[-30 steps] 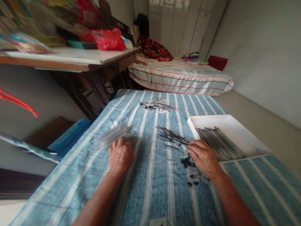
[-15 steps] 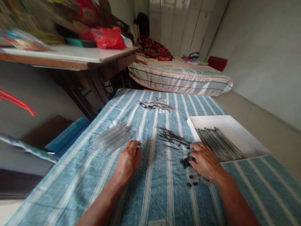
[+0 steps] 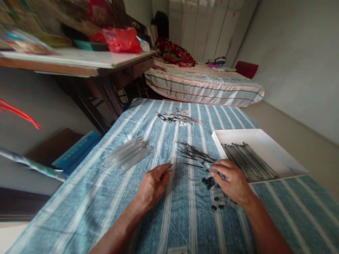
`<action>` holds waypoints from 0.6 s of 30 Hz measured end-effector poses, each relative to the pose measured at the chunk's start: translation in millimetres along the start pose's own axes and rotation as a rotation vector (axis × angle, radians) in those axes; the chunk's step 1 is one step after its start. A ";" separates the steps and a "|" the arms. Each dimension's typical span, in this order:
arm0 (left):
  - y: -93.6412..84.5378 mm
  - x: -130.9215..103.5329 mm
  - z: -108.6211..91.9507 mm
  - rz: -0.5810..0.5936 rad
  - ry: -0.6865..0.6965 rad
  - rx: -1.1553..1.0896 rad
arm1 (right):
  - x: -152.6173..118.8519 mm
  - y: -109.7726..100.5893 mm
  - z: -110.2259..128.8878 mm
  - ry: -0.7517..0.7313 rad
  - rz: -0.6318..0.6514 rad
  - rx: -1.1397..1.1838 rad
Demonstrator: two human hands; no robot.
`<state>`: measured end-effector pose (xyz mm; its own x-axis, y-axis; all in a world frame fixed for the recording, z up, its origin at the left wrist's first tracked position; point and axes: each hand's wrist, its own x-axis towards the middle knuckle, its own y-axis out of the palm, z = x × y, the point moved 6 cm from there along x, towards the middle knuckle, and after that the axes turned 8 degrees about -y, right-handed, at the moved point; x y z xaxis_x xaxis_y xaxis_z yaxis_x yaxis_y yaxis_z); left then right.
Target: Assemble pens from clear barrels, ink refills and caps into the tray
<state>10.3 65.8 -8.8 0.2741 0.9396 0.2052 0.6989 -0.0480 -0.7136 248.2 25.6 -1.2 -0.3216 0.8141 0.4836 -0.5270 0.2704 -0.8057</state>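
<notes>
My left hand (image 3: 156, 183) is closed in a pinch over the cloth, with the end of a translucent pen barrel (image 3: 170, 169) showing at its fingertips. To its left lies a heap of similar clear pen barrels (image 3: 128, 154). My right hand (image 3: 231, 180) pinches a thin dark pen refill (image 3: 211, 170), mostly hidden by the fingers. Just beyond it is a loose pile of black refills (image 3: 196, 154). Small black plugs (image 3: 208, 182) lie under its fingertips. Nearer to me are translucent pen caps with black ends (image 3: 218, 197), partly covered by this hand.
A white box (image 3: 270, 144) on the right holds a row of dark pens (image 3: 247, 160). Farther back is a scattered pile of thin pen parts (image 3: 178, 116). A blue striped cloth (image 3: 174, 218) covers the table. A side table (image 3: 79, 61) stands left, a bed (image 3: 203, 84) behind.
My left hand has moved right and slightly forward, toward the right hand, with the pen barrel. My right hand has lifted a thin refill from the near edge of the pile.
</notes>
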 end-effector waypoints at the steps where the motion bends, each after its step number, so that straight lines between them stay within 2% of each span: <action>1: 1.2 -0.4 -0.7 0.014 -0.002 -0.011 | 0.2 0.3 0.7 0.002 -0.011 0.017; 7: 5.1 -2.6 -0.8 0.070 -0.017 -0.039 | 2.0 15.6 3.5 -0.008 0.116 -0.045; 13: 9.4 -5.8 -2.0 0.113 0.008 -0.035 | 3.7 17.8 -1.8 0.001 0.053 -0.234; 18: 13.5 -7.1 -5.5 0.136 0.040 -0.026 | 6.6 31.8 -7.4 0.034 0.150 -0.356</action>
<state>21.4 56.6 -16.2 0.3933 0.9094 0.1351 0.6701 -0.1829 -0.7194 235.1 43.3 -26.1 -0.3445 0.8733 0.3443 -0.1680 0.3035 -0.9379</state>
